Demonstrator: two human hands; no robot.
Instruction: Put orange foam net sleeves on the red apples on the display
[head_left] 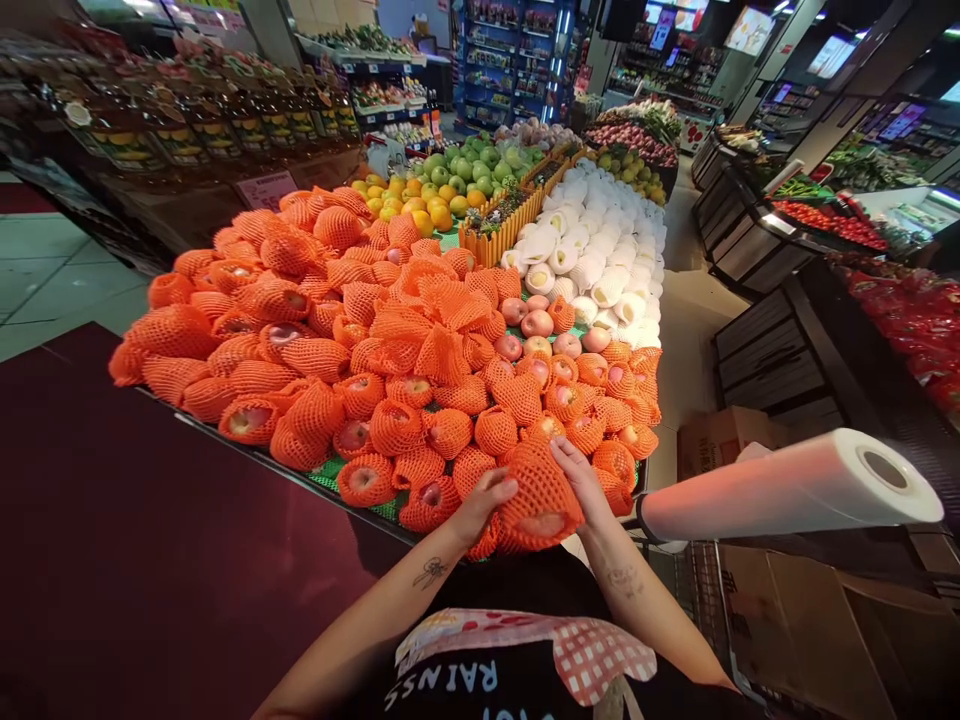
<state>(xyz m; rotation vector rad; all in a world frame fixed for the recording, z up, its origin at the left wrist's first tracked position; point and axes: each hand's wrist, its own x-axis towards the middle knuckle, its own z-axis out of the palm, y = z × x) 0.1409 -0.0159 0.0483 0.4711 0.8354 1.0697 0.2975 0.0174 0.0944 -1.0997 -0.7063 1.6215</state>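
Both my hands hold one apple in an orange foam net sleeve [538,497] at the near edge of a fruit display. My left hand [484,500] grips its left side with curled fingers. My right hand [579,478] presses on its right and top, fingers closed on the net. In front of the hands lies a large heap of net-wrapped apples [360,330], with several bare red apples [536,322] further back.
White-sleeved fruit [600,250], oranges [420,200] and green apples [472,160] fill the far end of the display. A roll of plastic bags [795,485] juts out at the right, above cardboard boxes [810,620]. Dark produce stands [825,330] line the right aisle.
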